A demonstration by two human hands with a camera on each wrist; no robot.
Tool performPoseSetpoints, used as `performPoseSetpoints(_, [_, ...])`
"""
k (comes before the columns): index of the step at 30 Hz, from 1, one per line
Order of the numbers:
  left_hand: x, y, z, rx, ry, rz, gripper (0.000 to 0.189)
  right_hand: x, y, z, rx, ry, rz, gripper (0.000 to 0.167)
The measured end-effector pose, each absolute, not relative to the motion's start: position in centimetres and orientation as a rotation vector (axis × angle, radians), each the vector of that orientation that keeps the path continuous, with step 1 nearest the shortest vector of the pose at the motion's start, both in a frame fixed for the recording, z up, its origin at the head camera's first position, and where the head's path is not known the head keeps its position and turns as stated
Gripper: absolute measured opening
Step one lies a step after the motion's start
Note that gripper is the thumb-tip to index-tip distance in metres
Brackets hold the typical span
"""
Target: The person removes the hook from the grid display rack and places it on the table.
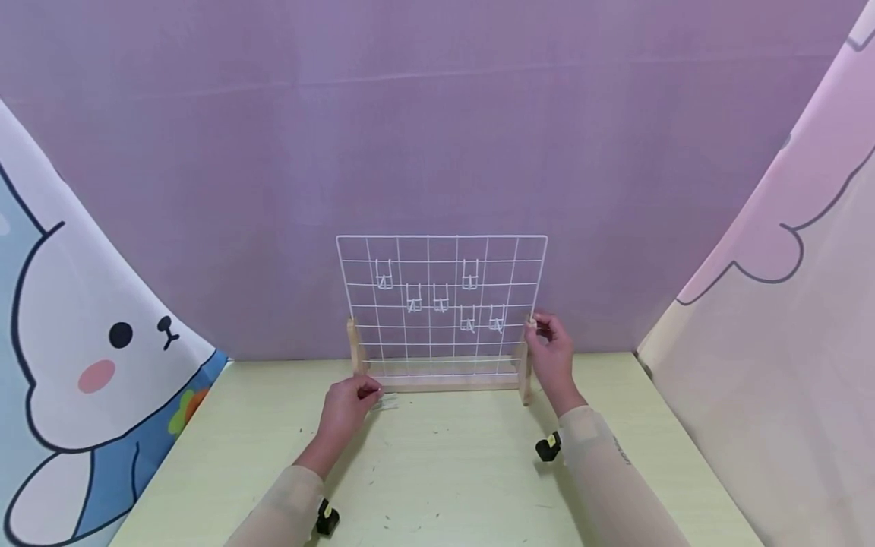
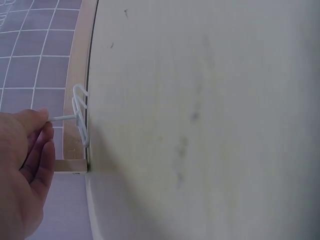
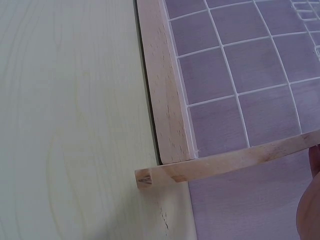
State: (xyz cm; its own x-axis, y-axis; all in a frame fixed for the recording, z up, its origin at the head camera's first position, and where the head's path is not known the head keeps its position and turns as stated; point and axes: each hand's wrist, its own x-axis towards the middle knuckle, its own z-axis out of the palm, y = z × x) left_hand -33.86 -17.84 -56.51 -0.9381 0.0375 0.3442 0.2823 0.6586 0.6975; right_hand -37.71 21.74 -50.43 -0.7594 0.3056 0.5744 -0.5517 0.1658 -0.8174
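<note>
A white wire grid [image 1: 440, 236] stands upright in a wooden stand [image 1: 444, 384] with a post at each side. Several white wire hooks [image 1: 386, 286] hang on the grid's bars. My left hand [image 1: 344, 408] pinches another white wire hook [image 2: 78, 116] by its thin end, low in front of the stand's left corner. The prongs of this hook point away from the fingertips. At the other side, my right hand [image 1: 554, 358] grips the top of the right wooden post [image 1: 525, 372], thumb in front. Most of that hand lies outside the right wrist view.
The stand rests on a pale wood-grain table [image 1: 451, 471] near its back edge. Small dark specks lie scattered in front. A purple cloth [image 1: 437, 137] hangs behind, and printed cloths [image 1: 61, 342] border the left and right.
</note>
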Motion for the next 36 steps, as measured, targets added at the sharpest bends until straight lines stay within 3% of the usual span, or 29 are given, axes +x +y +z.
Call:
performPoseSetpoints(22, [-34.2, -18.2, -56.6, -0.258, -2.602, -1.115, 0.011, -37.9, 21.8, -50.3, 0.273, -1.754, 1.646, 0.015])
performPoseSetpoints(36, [-34.1, -18.2, -54.1, -0.314, -2.503, -1.079, 0.008, -37.4, 21.6, -50.1, 0.255, -1.770, 1.655, 0.016])
